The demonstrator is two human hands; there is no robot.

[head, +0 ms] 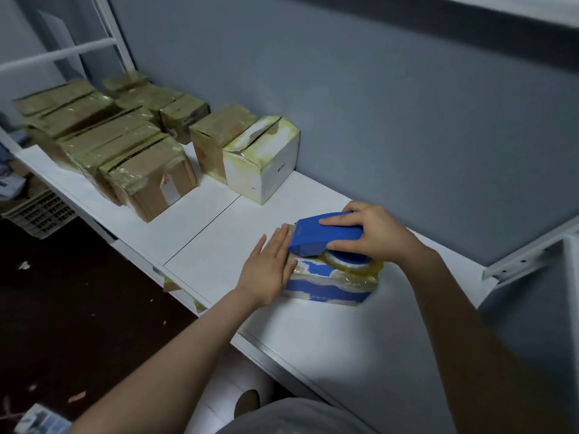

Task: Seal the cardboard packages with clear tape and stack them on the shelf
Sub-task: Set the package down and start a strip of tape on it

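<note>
Grey shirt [297, 418] at bottom edge, both bare forearms reaching out over the white shelf [219, 245]. Left hand [269, 264] flat, fingers straight and together, pressing against the left end of a blue-and-white package [329, 283] lying on the near-right part of the shelf. Right hand [372, 233] curled round a blue tape dispenser [322, 234], thumb on the near side, fingers over the top; the dispenser sits on top of the package with its clear tape roll [354, 264] lying flat toward the right. Package already wrapped in glossy tape, edges scuffed. Further left and far, against the grey wall [376, 104], a white box [263, 158] with yellowed tape, touching a brown box [216, 136] behind it. Far left, a tight cluster of taped brown boxes [103, 136], some stacked. Below the shelf at left, a pale plastic crate [40, 211] and dark floor [78, 292] with small scraps. White metal bracket [526, 258] at right.
</note>
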